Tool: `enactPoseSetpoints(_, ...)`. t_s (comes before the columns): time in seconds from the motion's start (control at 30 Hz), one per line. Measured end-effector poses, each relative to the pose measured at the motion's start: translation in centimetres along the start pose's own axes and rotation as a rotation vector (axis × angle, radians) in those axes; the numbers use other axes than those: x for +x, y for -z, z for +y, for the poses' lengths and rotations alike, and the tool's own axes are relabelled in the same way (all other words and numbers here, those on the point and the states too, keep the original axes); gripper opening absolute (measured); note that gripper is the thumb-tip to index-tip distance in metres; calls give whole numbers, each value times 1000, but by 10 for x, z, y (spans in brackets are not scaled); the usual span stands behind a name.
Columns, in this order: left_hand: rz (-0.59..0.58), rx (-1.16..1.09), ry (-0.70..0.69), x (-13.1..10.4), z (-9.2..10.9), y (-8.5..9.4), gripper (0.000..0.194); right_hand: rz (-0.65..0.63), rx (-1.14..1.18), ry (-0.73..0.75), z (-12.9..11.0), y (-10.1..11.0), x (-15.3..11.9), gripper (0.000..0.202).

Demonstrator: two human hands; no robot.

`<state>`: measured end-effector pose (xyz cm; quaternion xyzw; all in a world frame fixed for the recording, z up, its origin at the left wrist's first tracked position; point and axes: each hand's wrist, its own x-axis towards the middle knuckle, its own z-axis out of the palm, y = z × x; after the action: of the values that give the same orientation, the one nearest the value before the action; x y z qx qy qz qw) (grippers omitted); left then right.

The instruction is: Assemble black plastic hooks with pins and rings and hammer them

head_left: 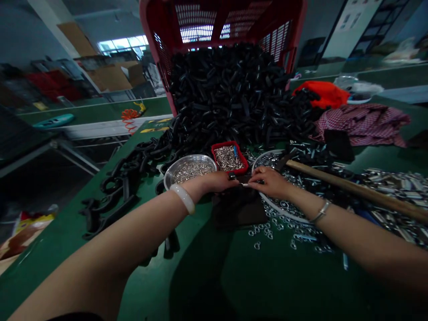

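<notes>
My left hand (219,181), closed, pinches a small black part (231,176) that its fingers mostly cover. Facing it, my right hand (270,182) is closed at the fingertips on a small shiny metal spring (245,184), whose other end reaches toward the left fingertips. Whether the spring touches the black part, I cannot tell. Below both hands lies a dark flat block (239,211). Close to my left wrist stands a round metal bowl (171,171) of tiny metal pieces. Behind the hands is a red tray (245,168) of metal pins with a blue item in it.
A large red crate (297,35) spills a heap of black curved parts (230,98) onto the green table (250,276). A wooden-handled hammer (341,183) lies across a round tray of metal rings on the right. Loose metal rods (397,183) and a checked cloth (364,122) lie beyond.
</notes>
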<state>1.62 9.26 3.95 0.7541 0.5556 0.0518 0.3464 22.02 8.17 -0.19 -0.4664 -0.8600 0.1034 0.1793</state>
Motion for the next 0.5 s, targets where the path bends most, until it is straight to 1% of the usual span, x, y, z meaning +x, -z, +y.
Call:
enactPoseSetpoints(0.03,-3,153,14,-1,2,-1,32,6,-1,-20,0,-2,0,19)
enactPoseSetpoints(0.1,74,433,-1,-4,6,-3,38,8,-10,-57,-3,-5,-1,18)
enactPoseSetpoints(0.17,167,556,-43,-9,6,-6,39,3,-44,-89,-10,-4,-1,18)
enactPoseSetpoints(0.23,196,574,-68,-14,2,-11,38,-18,-106,-102,-17,-1,-1,18)
enactPoseSetpoints(0.3,235,526,-95,-19,-5,-17,36,-46,-173,-105,-22,3,1,18)
enactPoseSetpoints(0.37,299,476,-142,-24,-14,-19,30,-72,-195,-94,-24,9,4,18)
enactPoseSetpoints(0.43,391,474,-166,-30,-24,-15,25,-69,-168,-91,-25,15,12,23)
enactPoseSetpoints(0.5,480,524,-106,-35,-33,-3,25,-28,-137,-103,-29,19,25,26)
